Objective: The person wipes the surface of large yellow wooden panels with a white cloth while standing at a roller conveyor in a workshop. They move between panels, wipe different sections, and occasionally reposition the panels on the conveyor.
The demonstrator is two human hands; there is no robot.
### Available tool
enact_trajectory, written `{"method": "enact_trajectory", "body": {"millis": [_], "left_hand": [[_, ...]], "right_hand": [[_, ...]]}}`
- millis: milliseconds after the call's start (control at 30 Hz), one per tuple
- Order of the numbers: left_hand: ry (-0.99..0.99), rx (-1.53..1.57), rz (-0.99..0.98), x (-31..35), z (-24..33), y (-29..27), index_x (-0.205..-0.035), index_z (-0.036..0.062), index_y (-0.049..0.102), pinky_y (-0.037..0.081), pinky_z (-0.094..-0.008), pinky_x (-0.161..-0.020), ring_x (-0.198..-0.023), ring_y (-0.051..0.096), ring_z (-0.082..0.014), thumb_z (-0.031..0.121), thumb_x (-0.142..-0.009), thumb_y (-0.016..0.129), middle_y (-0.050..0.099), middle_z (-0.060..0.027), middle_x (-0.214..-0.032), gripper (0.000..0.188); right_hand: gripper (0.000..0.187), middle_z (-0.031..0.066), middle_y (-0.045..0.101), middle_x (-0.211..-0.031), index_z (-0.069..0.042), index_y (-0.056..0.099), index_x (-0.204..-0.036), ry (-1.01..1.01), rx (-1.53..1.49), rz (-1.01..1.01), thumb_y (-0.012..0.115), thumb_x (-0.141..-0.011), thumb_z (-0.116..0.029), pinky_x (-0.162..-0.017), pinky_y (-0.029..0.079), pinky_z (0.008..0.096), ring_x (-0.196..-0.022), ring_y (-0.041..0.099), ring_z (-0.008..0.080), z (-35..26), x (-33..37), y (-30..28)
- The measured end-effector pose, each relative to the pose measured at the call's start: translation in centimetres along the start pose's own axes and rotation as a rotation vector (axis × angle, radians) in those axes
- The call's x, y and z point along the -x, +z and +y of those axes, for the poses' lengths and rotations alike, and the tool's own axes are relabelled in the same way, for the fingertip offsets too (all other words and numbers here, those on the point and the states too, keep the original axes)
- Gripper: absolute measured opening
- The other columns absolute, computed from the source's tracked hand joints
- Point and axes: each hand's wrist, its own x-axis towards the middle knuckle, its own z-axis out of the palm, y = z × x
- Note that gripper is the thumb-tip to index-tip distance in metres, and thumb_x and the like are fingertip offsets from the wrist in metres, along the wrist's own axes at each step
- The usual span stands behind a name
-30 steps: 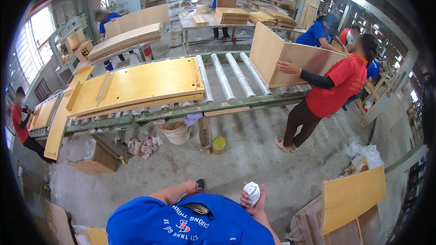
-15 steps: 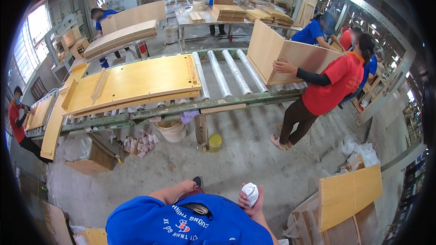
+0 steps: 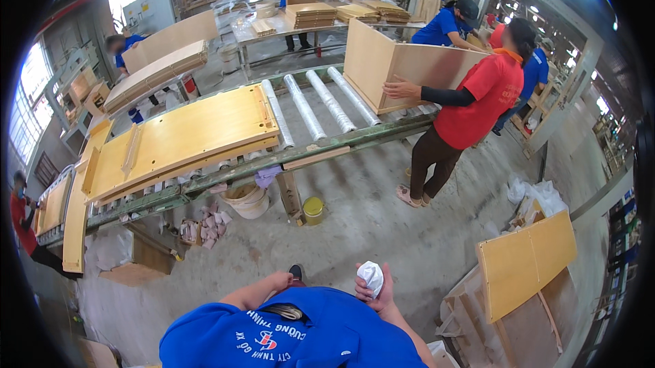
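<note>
In front of my blue shirt, my right hand (image 3: 383, 297) is raised and closed around a crumpled white wad (image 3: 370, 278), which looks like cloth or thin plastic. My left hand (image 3: 278, 281) hangs low by my body, near my dark shoe (image 3: 295, 272). Its fingers are mostly hidden, so what it holds, if anything, does not show. Ahead, yellow wooden panels (image 3: 187, 137) lie stacked on a roller conveyor (image 3: 310, 105). Farther right on the rollers, a person in red has a hand on an upright L-shaped wooden assembly (image 3: 368, 64).
A white bucket (image 3: 247, 203), a small yellow can (image 3: 313, 211) and a wooden box (image 3: 140, 259) stand below the conveyor. A yellow panel (image 3: 529, 266) leans over boards at right. Co-workers in blue stand beyond, near a table (image 3: 273, 35) with stacked panels.
My view has turned to the right, shifting the conveyor and co-workers leftward in the picture. My right hand keeps hold of the white wad. My left hand stays low.
</note>
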Motion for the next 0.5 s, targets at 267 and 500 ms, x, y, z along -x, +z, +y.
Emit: {"method": "enact_trajectory", "body": {"millis": [267,500], "left_hand": [[0.017,-0.064,0.128,0.2,0.7,-0.9,-0.094,0.0115,0.062,0.049,-0.0435,-0.080,-0.091,0.062,-0.0350,0.025,-0.077,0.061,0.066,-0.0159,-0.093,0.022],[-0.035,0.017,0.054,0.5,0.9,-1.0,-0.093,0.0116,0.064,0.050,-0.0423,-0.080,-0.091,0.063,-0.0349,0.033,-0.073,0.067,0.067,-0.0167,-0.094,0.029]], "right_hand": [[0.077,0.0093,0.050,-0.078,-0.007,0.048,-0.128,-0.010,-0.012,-0.022,0.037,-0.085,-0.070,-0.043,0.032,0.0249,-0.051,0.041,0.0127,-0.2,-0.1,-0.2],[0.077,0.0097,0.051,-0.078,-0.006,0.047,-0.128,-0.001,-0.022,-0.058,0.036,-0.086,-0.069,-0.042,0.031,0.0243,-0.051,0.042,0.0126,-0.1,-0.6,0.0]]}}
